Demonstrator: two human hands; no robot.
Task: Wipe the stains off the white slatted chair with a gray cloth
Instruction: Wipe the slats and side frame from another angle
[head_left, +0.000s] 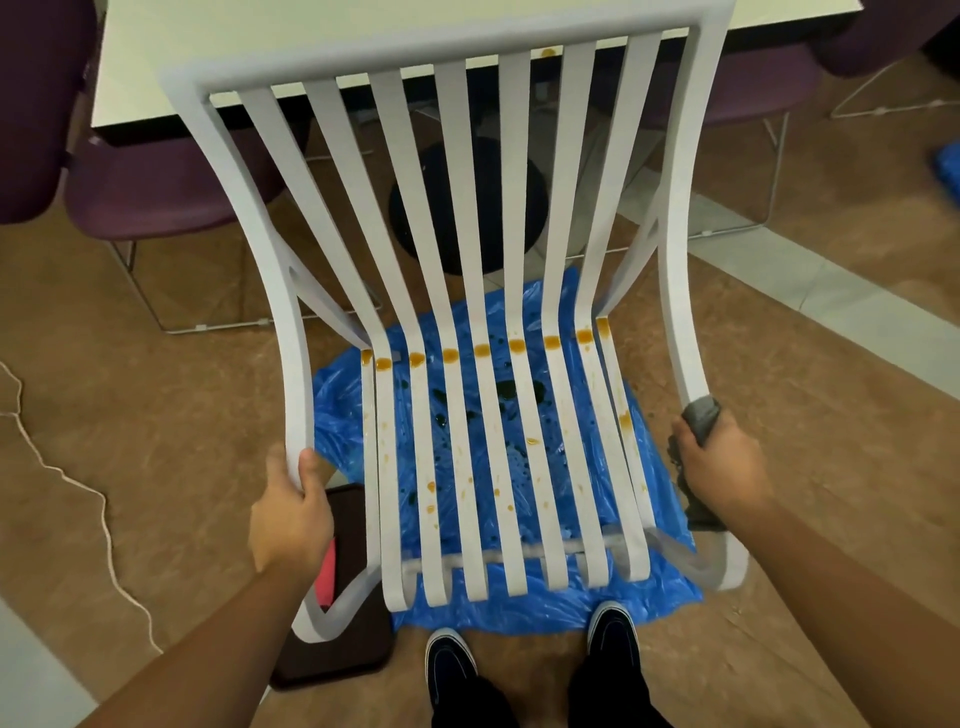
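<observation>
left hand (291, 512): gripped chair (441, 49) side rail.
right hand (722, 467): held gray cloth (701, 413) on opposite rail.
risk: stains (483, 351) could smear; chair could tip.

— What colour is the slatted chair (457, 208)?
— White, its slats like stripes, with a row of orange-brown stains (483, 351) across them and smaller specks toward six o'clock.
— Beneath it?
— A bright blue plastic sheet (519, 613) blotched dark green, on a mottled brown floor (156, 415).
— The cloth (701, 415)?
— Gray, at three o'clock. The shoes (613, 639) at six o'clock are black, white-edged; the seats (156, 197) at ten o'clock, purple.
</observation>
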